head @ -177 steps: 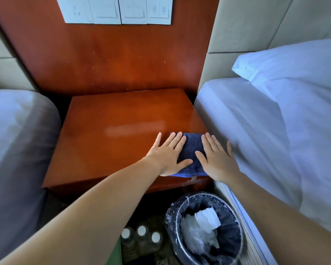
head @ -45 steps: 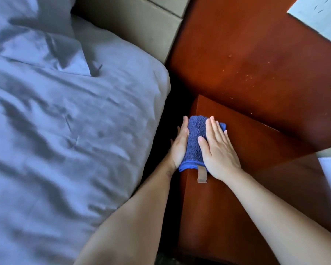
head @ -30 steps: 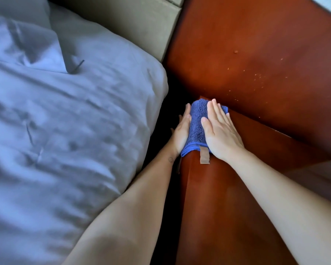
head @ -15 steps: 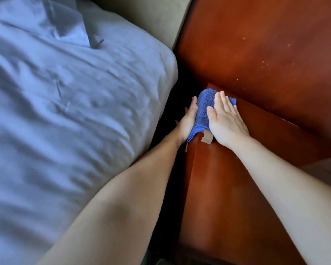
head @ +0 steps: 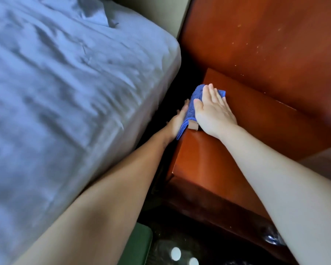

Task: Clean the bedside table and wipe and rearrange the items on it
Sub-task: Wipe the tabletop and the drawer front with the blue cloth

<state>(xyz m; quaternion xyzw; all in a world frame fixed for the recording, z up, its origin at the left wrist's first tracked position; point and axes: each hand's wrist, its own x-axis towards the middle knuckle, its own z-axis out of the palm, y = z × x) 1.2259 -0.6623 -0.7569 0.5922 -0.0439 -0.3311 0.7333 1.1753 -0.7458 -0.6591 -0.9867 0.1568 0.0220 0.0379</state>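
right hand (head: 214, 113) flat atop cloth (head: 192, 108), left hand (head: 177, 121) flat against its side | worktop (head: 218, 163) 10 o'clock edge | bed (head: 65, 92) 9 o'clock

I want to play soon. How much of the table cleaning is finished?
The table looks shiny and bare, so most wiping seems done. Right now the right hand presses the blue cloth on the table's left edge, and the left hand presses it against the side. Left to do: putting things back; only bottle caps show below the table.

One cloth (head: 191, 105), two hands (head: 177, 121) (head: 213, 113), seemingly two caps (head: 175, 253).
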